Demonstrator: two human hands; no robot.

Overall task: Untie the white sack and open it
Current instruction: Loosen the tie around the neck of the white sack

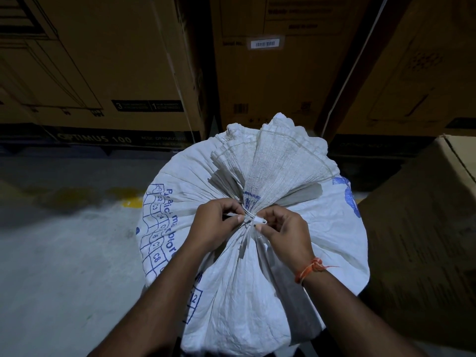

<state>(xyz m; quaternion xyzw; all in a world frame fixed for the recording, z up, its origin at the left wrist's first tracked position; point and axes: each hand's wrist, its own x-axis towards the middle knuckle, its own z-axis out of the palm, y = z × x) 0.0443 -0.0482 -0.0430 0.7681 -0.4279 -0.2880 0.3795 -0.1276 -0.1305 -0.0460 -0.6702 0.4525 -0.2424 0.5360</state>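
- Your left hand [216, 224] pinches the loose tail of a thin white plastic tie [251, 219] between thumb and curled fingers, right at the gathered neck of the sack.
- Your right hand [284, 231] pinches the other end of that tie, at its small locking head, thumb and forefinger closed on it, just across the neck from your left.
- The tie is cinched round the neck between your two grips, so the bulging white woven plastic sack with blue printing [231, 279] is closed.
- Beyond your grips the sack's mouth fans out in pleats; below and around them the full body spreads wide. What fills it is hidden.
- The sack stands on a grey concrete floor [64, 253], which lies off to the left of your grips.
- A brown cardboard box [425, 228] sits close to the right of your grips, beside the sack.
- Tall brown cardboard cartons [116, 60] line the far side, past the fanned mouth.
- An orange thread bracelet [310, 269] circles your right wrist.
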